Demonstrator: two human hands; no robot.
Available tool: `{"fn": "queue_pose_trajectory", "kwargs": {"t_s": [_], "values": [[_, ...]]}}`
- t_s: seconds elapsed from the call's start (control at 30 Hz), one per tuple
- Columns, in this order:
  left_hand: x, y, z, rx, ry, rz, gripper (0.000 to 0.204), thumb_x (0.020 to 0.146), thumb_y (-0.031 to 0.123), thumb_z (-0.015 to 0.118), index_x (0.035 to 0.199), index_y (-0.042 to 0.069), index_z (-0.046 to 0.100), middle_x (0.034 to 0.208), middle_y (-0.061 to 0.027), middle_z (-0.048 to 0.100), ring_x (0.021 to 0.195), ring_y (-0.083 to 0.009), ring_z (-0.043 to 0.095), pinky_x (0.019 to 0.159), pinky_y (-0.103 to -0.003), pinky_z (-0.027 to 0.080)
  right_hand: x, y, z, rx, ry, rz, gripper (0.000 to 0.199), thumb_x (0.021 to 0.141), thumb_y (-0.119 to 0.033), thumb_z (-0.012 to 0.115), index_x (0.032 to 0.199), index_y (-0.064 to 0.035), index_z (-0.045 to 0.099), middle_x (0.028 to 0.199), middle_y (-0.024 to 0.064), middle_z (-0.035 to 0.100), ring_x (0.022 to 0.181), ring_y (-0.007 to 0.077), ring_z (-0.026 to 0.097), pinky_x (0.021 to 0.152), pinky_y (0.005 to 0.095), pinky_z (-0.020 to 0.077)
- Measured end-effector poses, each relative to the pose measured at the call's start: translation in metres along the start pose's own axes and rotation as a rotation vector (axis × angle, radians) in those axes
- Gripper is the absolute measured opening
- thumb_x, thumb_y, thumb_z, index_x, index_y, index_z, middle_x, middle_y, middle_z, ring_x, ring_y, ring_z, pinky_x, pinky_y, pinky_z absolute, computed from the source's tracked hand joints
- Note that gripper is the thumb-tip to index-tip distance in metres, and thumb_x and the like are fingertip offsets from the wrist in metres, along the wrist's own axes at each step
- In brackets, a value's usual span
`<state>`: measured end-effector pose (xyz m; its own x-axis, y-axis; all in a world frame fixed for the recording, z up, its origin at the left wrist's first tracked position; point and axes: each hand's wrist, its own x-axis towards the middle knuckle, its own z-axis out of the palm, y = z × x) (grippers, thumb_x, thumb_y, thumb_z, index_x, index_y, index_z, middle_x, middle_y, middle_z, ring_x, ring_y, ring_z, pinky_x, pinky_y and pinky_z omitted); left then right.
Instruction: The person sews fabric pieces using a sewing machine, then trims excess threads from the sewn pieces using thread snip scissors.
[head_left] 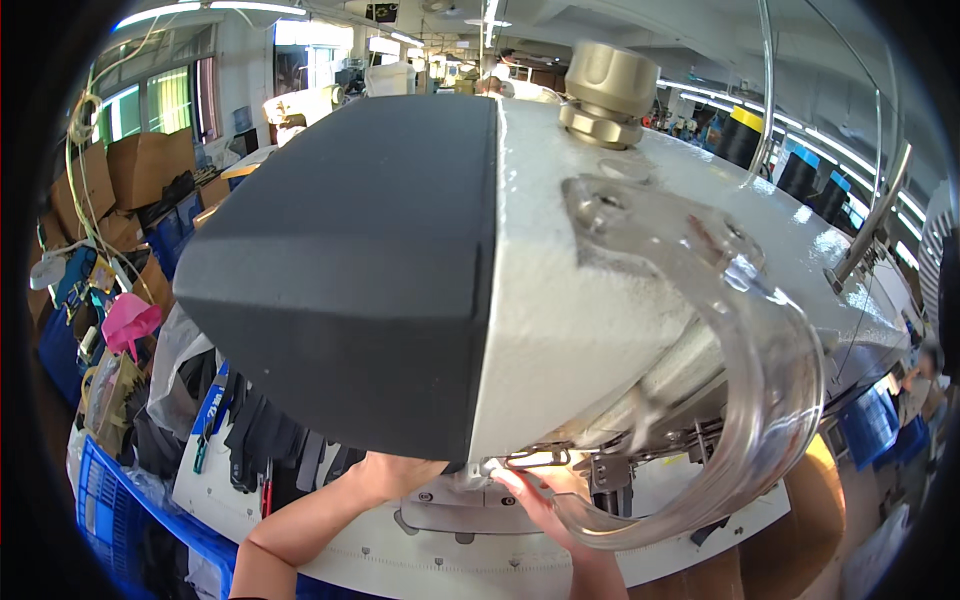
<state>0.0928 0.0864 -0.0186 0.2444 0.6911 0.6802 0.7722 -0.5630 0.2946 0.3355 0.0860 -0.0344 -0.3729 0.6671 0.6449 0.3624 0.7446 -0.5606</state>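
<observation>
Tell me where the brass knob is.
In the head view, the brass knob sits upper centre-right, on top of the white sewing machine head, above the clear plastic guard.

Workshop hall, ceiling strip lights (175,10), left windows (150,100), stacked cardboard boxes (140,165)

Single head view. Camera sits very close above and behind the sewing machine head (480,270), facing down and forward over it. Machine fills most of frame; tabletop (420,555) visible below it, workshop beyond.
</observation>
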Motion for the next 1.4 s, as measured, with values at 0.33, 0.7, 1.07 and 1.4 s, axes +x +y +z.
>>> {"fn": "queue_pose_trajectory", "kwargs": {"t_s": [0.33, 0.7, 1.07, 1.4], "values": [[0.026, -0.063, -0.053, 0.234, 0.246, -0.189, 0.019, 0.077, 0.001, 0.076, 0.095, 0.002, 0.070, 0.086, -0.0114, 0.070, 0.072, -0.0283, 0.068, 0.065, -0.039, 0.055, -0.028, 0.093, -0.026, -0.117, 0.226, 0.490, 0.030, 0.102, -0.017, 0.061, 0.128, -0.0032, 0.058, 0.111, 0.0072, 0.062, 0.101, 0.0175, 0.061, 0.088, 0.0312, 0.0519], [-0.067, -0.056, -0.078, -0.017, -0.210, -0.301, 0.039, 0.074, -0.008, 0.075, 0.111, 0.001, 0.064, 0.108, -0.0138, 0.071, 0.091, -0.0316, 0.073, 0.080, -0.039, 0.058, -0.022, 0.080, -0.057, -0.402, 0.031, 0.506, 0.023, 0.086, -0.008, 0.077, 0.108, -0.0078, 0.071, 0.101, 0.0084, 0.073, 0.094, 0.0271, 0.068, 0.084, 0.0443, 0.0524], [-0.061, -0.011, -0.059, 0.081, -0.468, 0.011, 0.038, 0.082, 0.001, 0.072, 0.120, 0.005, 0.070, 0.128, -0.0096, 0.069, 0.130, -0.0271, 0.058, 0.109, -0.041, 0.047, -0.019, 0.097, -0.041, -0.125, -0.010, 0.835, 0.031, 0.077, -0.012, 0.085, 0.104, -0.0046, 0.071, 0.101, 0.0101, 0.074, 0.095, 0.0240, 0.069, 0.086, 0.0399, 0.0539], [-0.006, 0.025, -0.055, -0.264, 0.180, -0.332, 0.020, 0.081, -0.003, 0.078, 0.100, 0.003, 0.077, 0.084, -0.0112, 0.075, 0.072, -0.0242, 0.072, 0.066, -0.031, 0.057, -0.001, 0.051, -0.044, 0.152, 0.435, 0.243, 0.033, 0.074, -0.008, 0.080, 0.103, -0.0037, 0.064, 0.096, 0.0105, 0.067, 0.085, 0.0265, 0.066, 0.075, 0.0403, 0.0536]]}}
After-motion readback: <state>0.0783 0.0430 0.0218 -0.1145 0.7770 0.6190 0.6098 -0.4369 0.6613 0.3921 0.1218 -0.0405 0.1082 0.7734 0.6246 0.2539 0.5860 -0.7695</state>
